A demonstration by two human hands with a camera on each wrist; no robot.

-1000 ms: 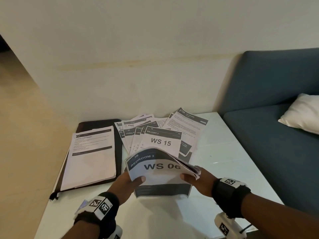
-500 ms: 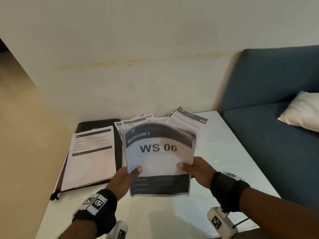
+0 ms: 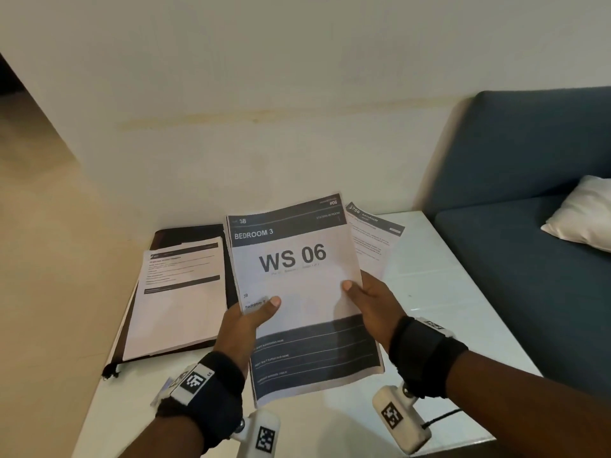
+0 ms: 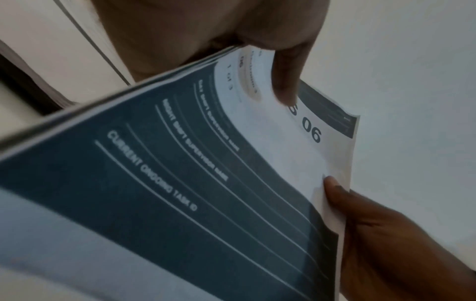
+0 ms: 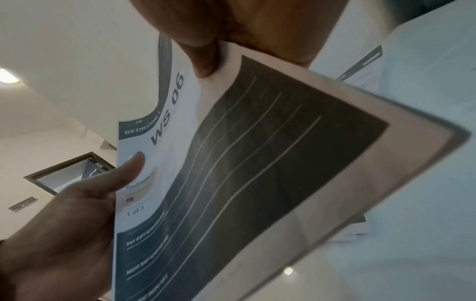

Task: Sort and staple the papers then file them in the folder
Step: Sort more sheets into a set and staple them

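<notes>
A thin stack of papers [image 3: 297, 285] headed "BEDROOM 3, WS 06" stands tilted up above the white table [image 3: 446, 292], held by both hands. My left hand [image 3: 254, 319] grips its left edge, thumb on the front. My right hand [image 3: 367, 302] grips the right edge the same way. The left wrist view shows the sheet's dark lower band [image 4: 180, 183] and both thumbs; the right wrist view shows the same stack [image 5: 231, 163] from below. A dark folder [image 3: 172, 233] lies open at the left with a printed sheet [image 3: 178, 292] on it. Another printed sheet [image 3: 373, 239] peeks out behind the stack.
The table stands against a cream wall. A blue sofa [image 3: 529, 242] with a white cushion [image 3: 582, 216] borders the table's right side. Tan floor [image 3: 49, 259] lies to the left.
Both hands have lifted the WS 06 stack off the table and tipped it upright, so it now hides the fanned-out sheets behind it.
</notes>
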